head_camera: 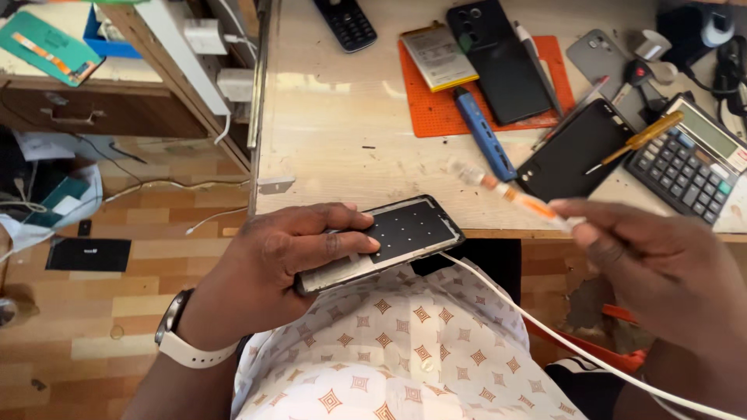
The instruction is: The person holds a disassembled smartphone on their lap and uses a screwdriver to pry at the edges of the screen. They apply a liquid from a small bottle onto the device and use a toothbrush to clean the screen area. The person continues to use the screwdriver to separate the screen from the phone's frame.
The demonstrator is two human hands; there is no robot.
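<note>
Two hands work at the near edge of the surface (334, 140): the left hand (272, 260) is clamped around a phone frame (389, 237), thumb lying across its dark panel, holding it just off the edge at about 6 o'clock of the surface; the right hand (661, 264), at 4 o'clock, pinches a blurred orange-and-clear tube (517, 196) whose tip points toward 10 o'clock above the frame. One white cable (545, 323) runs from under the frame down toward 5 o'clock and is cut off by the picture's edge. One orange mat (459, 109) lies at 1 o'clock carrying one battery (437, 54) and one dark phone back (498, 58); a blue tool (484, 134) lies across the mat's lower edge. Right of it lie one black screen panel (572, 152), one yellow-handled screwdriver (642, 138) and one calculator (692, 159). A keypad phone (346, 22) at 12 o'clock is cut off at the top. Items at the far 2 o'clock corner are too cluttered to make out. A white watch (187, 338) sits on the left wrist
</note>
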